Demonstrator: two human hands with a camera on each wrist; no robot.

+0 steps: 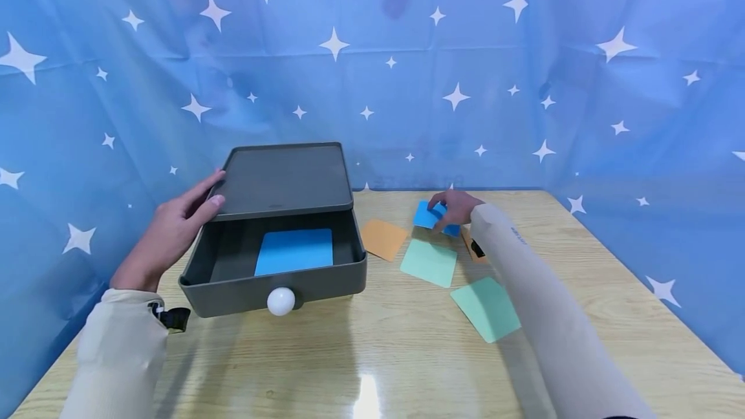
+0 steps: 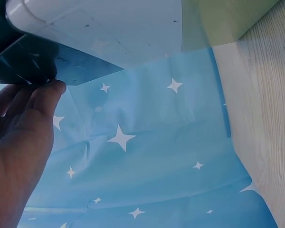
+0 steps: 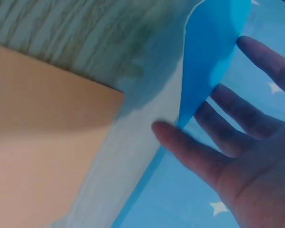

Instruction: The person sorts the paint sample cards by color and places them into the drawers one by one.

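A dark grey drawer box [image 1: 288, 180] stands at the left of the table, its drawer [image 1: 326, 283] pulled out toward me. A blue card [image 1: 297, 251] lies inside the drawer, and a white round knob [image 1: 281, 301] is on its front. My left hand [image 1: 174, 228] holds the box's left side, thumb at the top's front corner; the fingertips are partly hidden. Toward the back right, my right hand [image 1: 456, 207] holds another blue card [image 3: 211, 52] between thumb and fingertips. In the right wrist view this card looks tilted, and the fingers touch its edge.
An orange card [image 1: 384, 239] and a light green card [image 1: 429, 262] lie between the box and my right arm. A second green card [image 1: 485, 309] is nearer me. Another orange card [image 3: 47, 137] lies partly under the right wrist. A blue star-patterned cloth [image 1: 396, 70] surrounds the table.
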